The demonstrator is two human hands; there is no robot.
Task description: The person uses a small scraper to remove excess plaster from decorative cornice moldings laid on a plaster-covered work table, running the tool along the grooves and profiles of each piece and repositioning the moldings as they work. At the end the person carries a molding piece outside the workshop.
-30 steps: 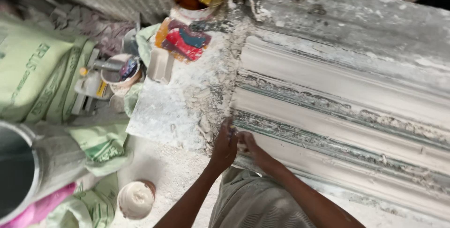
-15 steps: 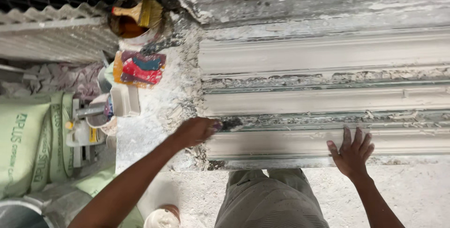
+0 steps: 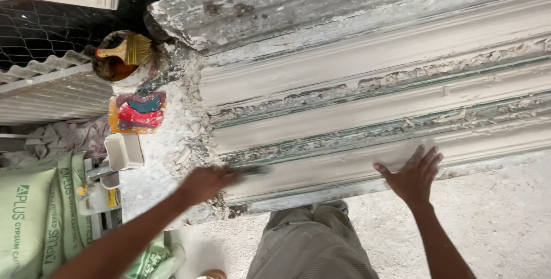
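A long plaster-caked moulding form [image 3: 373, 92] with ridges and grooves lies across the bench. My left hand [image 3: 208, 182] is at its near left end, shut on a small dark tool [image 3: 252, 170] whose tip rests on the lowest ridge; the hand is blurred by motion. My right hand [image 3: 414, 174] lies flat with fingers spread on the lower edge of the form, further right. My legs in grey trousers [image 3: 310, 244] show below the form.
Left of the form lie a tin with a yellow brush [image 3: 127, 49], a red and blue cloth [image 3: 138, 112], a small white tub [image 3: 123, 151] and green plaster sacks [image 3: 34, 216]. White corrugated sheet [image 3: 49, 92] and wire mesh sit at upper left. Dusty floor at lower right.
My view has shifted, so the form now sits further right. My left hand has slid the tool along the lowest ridge. My right hand has stayed flat on the lower edge.
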